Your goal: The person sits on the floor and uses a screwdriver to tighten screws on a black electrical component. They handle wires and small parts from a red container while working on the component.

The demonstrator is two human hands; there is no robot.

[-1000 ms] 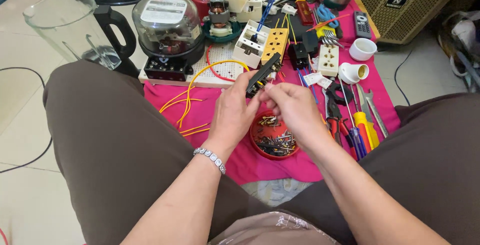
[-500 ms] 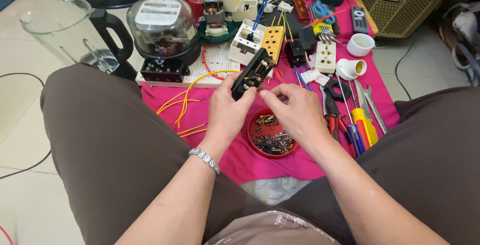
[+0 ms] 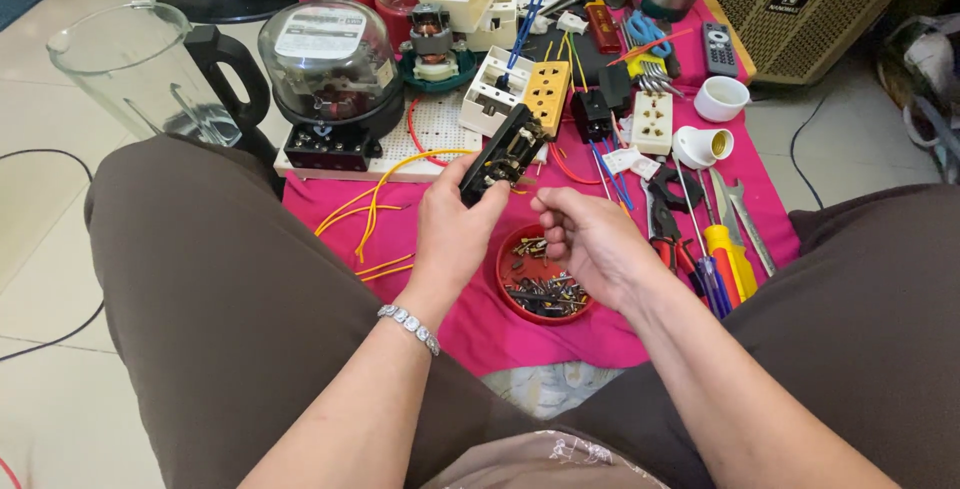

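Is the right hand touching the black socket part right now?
Apart. The head view shows pink cloth between the right hand and the black socket part, held by the left hand.

The left hand (image 3: 455,234) grips a black socket block (image 3: 503,152), holding it tilted above a round red dish (image 3: 510,284) of small screws. The right hand (image 3: 590,239) hovers just right of the block, fingertips pinched together, directly over the dish. Yellow wires (image 3: 375,209) lie left of the dish on a pink cloth (image 3: 480,334); screwdrivers (image 3: 720,264) lie to the dish's right.
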